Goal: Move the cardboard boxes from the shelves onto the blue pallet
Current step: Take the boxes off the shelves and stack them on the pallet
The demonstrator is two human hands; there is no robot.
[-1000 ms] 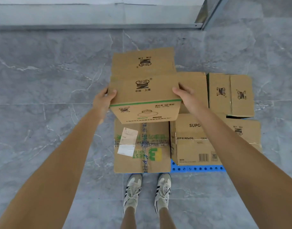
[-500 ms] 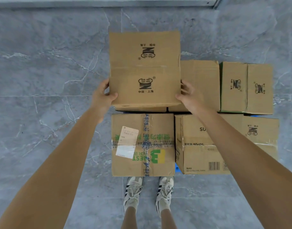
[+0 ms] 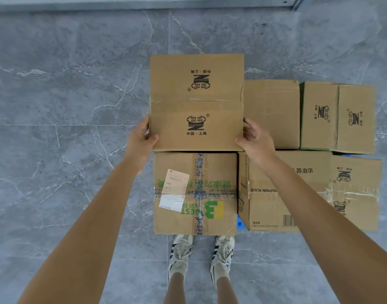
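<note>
Cardboard box (image 3: 197, 102) with a black logo on its lid sits square in front of the person, over the far left corner of the stack, clamped between both hands at its two near corners. The left hand (image 3: 142, 137) wraps the left side with its thumb hooked over the top edge. The right hand (image 3: 257, 141) mirrors it on the right side, thumb at the near corner and fingers curled against the wall. Both hands are about equally near the box. It reaches away from them, and its taped seam runs left to right. Its near edge lines up just behind the labelled box (image 3: 194, 194), and its right wall is just beside or touching the plain box (image 3: 271, 113); I cannot tell whether its base has landed or hangs a little above. The blue pallet (image 3: 241, 223) shows only as a sliver between the front boxes and as another sliver farther right, so how much of it lies under this box is hidden. Two sides are hemmed in, the near one and the right one. The left and far sides open onto bare grey floor (image 3: 67, 106), so the left hand can draw straight out, while the right hand has only the narrow gap by the plain box and would best lift up and back toward the person.
</note>
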